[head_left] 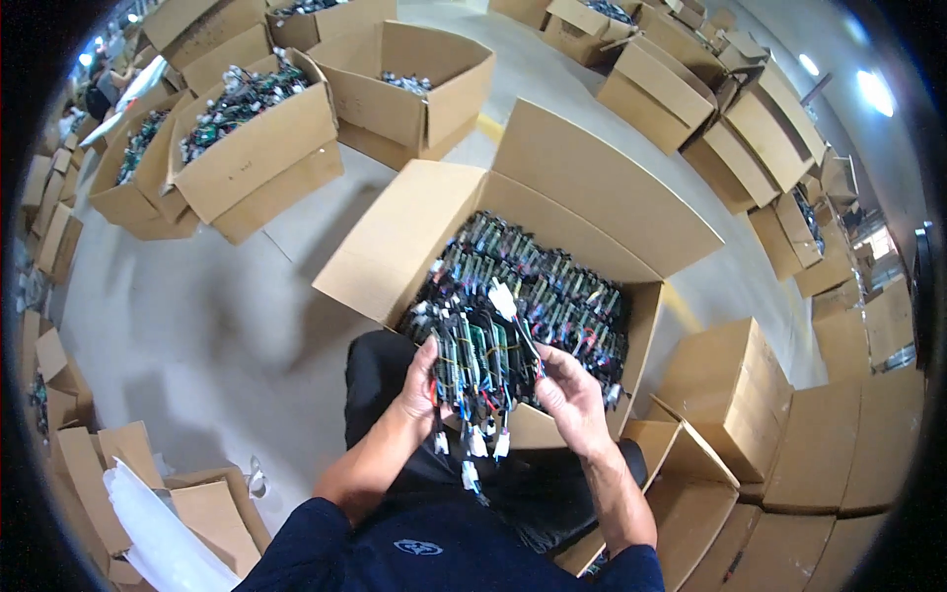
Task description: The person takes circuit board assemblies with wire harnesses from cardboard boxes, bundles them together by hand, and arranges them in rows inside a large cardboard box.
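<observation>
Both hands [498, 390] grip a circuit-board bundle [475, 355].

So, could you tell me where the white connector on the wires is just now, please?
In the head view the white connector sticks up at the centre, above the bundle of circuit boards held between both hands, over the open cardboard box of boards.

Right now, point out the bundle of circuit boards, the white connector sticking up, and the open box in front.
bundle of circuit boards [472, 357], head view, on the green board edges.
white connector [502, 297], head view, on its white plastic body.
open box [602, 183], head view, on the raised back flap.
</observation>
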Demonstrator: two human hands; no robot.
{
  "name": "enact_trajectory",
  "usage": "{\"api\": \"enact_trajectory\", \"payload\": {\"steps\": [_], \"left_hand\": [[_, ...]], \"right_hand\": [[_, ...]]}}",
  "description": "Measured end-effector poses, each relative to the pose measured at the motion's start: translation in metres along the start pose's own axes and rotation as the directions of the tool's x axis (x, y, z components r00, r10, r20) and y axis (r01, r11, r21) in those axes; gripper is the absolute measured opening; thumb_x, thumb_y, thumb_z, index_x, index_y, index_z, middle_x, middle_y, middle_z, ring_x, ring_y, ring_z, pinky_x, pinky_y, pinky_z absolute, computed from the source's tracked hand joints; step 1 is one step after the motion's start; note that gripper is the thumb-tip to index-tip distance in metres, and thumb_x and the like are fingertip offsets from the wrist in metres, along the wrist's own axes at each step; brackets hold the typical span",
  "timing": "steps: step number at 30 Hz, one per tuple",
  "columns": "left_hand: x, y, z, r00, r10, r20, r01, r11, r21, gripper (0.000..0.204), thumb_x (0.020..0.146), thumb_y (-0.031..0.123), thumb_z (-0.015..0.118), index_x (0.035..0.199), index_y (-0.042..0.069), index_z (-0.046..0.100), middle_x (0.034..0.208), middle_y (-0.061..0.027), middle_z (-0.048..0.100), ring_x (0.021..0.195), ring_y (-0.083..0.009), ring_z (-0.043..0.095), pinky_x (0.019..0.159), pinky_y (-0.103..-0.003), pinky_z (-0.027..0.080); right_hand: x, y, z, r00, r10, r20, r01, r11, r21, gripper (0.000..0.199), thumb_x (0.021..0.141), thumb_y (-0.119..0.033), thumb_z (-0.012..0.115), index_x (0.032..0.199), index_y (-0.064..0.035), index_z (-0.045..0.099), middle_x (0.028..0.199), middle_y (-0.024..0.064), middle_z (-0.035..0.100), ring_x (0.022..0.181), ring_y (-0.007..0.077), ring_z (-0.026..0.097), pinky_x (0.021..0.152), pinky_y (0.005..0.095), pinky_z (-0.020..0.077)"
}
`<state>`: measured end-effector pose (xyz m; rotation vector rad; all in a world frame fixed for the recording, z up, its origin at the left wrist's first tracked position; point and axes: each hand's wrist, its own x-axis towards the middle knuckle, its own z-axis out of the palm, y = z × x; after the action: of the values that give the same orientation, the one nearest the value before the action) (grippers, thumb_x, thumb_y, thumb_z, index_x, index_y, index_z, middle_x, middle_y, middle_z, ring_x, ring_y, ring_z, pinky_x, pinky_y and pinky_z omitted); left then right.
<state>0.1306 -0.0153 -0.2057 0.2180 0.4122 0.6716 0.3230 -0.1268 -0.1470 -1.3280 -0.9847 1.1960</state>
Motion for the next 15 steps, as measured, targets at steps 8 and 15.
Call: {"api": "enact_trajectory", "payload": {"steps": [8,15], "left_hand": [[0.028,-0.022,-0.068,0.99,-0.075,0.115,0.071,0.997,0.041,0.07,0.087,0.074,0.063,0.12,0.012,0.069,0.095,-0.0051,0.076,0.081,-0.0138,0.073,0.072,-0.037,0.061],[0.007,-0.012,-0.069,0.961,0.093,0.259,-0.086,0.996,-0.035,0.079,0.096,0.067,0.051,0.147,0.006,0.049,0.141,-0.017,0.059,0.126,-0.0344,0.061,0.107,-0.054,0.049]], "right_hand": [[-0.014,0.039,0.017,0.946,-0.276,-0.168,0.272,0.961,-0.045,0.057,0.093,0.01,0.056,0.148,0.0065,0.039,0.15,0.0182,0.048,0.14,0.0258,0.046,0.118,0.0416,0.0351],[-0.011,0.025,0.001,0.949,-0.311,0.052,0.312,0.901,-0.301,0.06,0.087,-0.003,0.066,0.144,0.0067,0.049,0.161,0.0254,0.036,0.15,0.0356,0.036,0.123,0.0451,0.0259]]}}
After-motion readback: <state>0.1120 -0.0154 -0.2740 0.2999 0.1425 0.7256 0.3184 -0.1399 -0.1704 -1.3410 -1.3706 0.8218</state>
